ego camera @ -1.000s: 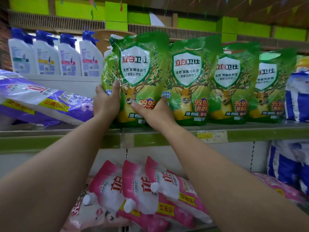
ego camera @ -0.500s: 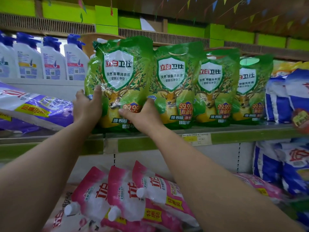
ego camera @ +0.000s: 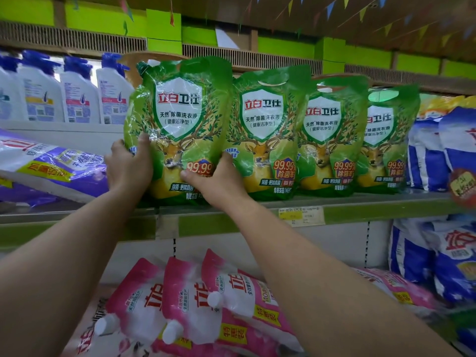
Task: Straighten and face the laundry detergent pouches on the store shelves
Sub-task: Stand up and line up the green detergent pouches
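Pink pouches [ego camera: 206, 305] lie on the lower shelf beneath a person's raised arms. The left hand [ego camera: 128, 168] and right hand [ego camera: 219, 179] grip the leftmost green detergent pouch [ego camera: 177, 124], upright on the upper shelf [ego camera: 360, 210] beside three matching pouches [ego camera: 322, 135].

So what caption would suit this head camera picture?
Both hands, left hand and right hand, grip the leftmost green pouch upright on the shelf.
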The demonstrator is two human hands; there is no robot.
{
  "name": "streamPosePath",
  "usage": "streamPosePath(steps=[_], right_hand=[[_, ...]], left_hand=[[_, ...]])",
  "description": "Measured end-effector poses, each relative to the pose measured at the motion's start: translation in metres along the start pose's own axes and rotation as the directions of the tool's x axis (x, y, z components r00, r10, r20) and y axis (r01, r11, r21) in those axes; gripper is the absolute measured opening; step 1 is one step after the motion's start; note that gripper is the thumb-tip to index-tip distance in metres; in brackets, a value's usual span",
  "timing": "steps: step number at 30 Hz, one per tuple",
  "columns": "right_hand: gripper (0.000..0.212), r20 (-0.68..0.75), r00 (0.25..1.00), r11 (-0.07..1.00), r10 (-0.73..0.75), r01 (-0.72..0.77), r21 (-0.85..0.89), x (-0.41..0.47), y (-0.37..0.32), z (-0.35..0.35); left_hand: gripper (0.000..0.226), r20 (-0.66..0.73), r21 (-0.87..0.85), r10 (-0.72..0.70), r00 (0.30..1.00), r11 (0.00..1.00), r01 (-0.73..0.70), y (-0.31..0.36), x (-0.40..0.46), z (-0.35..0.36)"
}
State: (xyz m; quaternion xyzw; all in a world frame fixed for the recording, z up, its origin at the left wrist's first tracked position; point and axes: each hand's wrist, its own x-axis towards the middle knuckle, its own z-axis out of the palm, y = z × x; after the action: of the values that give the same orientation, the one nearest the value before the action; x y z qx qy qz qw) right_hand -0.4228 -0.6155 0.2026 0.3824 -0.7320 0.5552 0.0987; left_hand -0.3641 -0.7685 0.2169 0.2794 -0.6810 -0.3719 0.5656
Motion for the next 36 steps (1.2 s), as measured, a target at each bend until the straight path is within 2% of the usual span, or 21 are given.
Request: streamPosePath(steps=[4,6,8,11,12,15,17,18,20,23,25,27,36], right_hand=[[0.093,-0.015,1.000,1.000,0.001,0.000,0.021,-0.001,0.001,-0.004],[0.082,-0.093,0.995,0.999,-0.033,0.036,0.030,-0.003,-0.001,-0.009],[0.067,-0.228,0.969,0.994,-0.098,0.106,0.020,-0.003,-0.002,-0.017],[0.040,-0.466,0.859,0.977,-0.212,0.205,-0.066,0.001,0.000,-0.036],[0.037,-0.539,0.812,0.974,-0.223,0.211,-0.084,0.003,0.002,-0.044],[0.043,-0.693,0.705,0.989,-0.148,0.126,-0.082,0.010,0.013,-0.068],[0.059,-0.744,0.666,0.997,-0.062,-0.001,-0.083,0.014,0.026,-0.082],[0.070,-0.745,0.667,0.995,-0.009,-0.066,-0.072,0.015,0.033,-0.088],[0.094,-0.689,0.716,0.983,0.112,-0.180,-0.027,0.018,0.044,-0.097],[0.116,-0.515,0.815,0.962,0.266,-0.262,0.083,0.022,0.054,-0.101],[0.115,-0.413,0.861,0.955,0.296,-0.268,0.126,0.024,0.057,-0.100],[0.109,-0.358,0.892,0.961,0.275,-0.266,0.076,0.024,0.058,-0.097],[0.090,-0.449,0.862,0.946,0.233,-0.307,-0.099,0.020,0.054,-0.087]], left_hand=[[0.068,0.007,-0.015,0.003,1.000,1.000,-0.003,0.000,-0.001,-0.001],[0.068,0.008,-0.016,0.004,1.000,1.000,-0.004,0.000,0.000,-0.001],[0.068,0.006,-0.014,0.004,1.000,1.000,-0.004,0.000,-0.001,-0.001],[0.068,-0.001,-0.010,0.000,1.000,1.000,0.000,0.001,-0.001,0.000],[0.068,-0.003,-0.007,0.000,1.000,1.000,0.000,0.002,-0.002,0.000],[0.068,-0.003,-0.009,0.003,1.000,1.000,-0.003,0.002,-0.002,-0.001],[0.067,-0.002,-0.011,0.005,1.000,1.000,-0.006,0.003,-0.002,-0.001],[0.067,-0.002,-0.009,0.004,1.000,1.000,-0.004,0.003,-0.003,-0.001],[0.067,-0.002,0.000,-0.004,1.000,1.000,0.004,0.004,-0.004,-0.001],[0.069,0.005,0.013,-0.009,1.000,1.000,0.009,0.006,-0.006,-0.001],[0.069,0.005,0.024,-0.010,1.000,1.000,0.010,0.007,-0.007,-0.001],[0.069,0.002,0.032,-0.011,1.000,0.999,0.011,0.007,-0.007,-0.001],[0.068,-0.006,0.044,-0.012,1.000,0.999,0.012,0.006,-0.006,0.001]])
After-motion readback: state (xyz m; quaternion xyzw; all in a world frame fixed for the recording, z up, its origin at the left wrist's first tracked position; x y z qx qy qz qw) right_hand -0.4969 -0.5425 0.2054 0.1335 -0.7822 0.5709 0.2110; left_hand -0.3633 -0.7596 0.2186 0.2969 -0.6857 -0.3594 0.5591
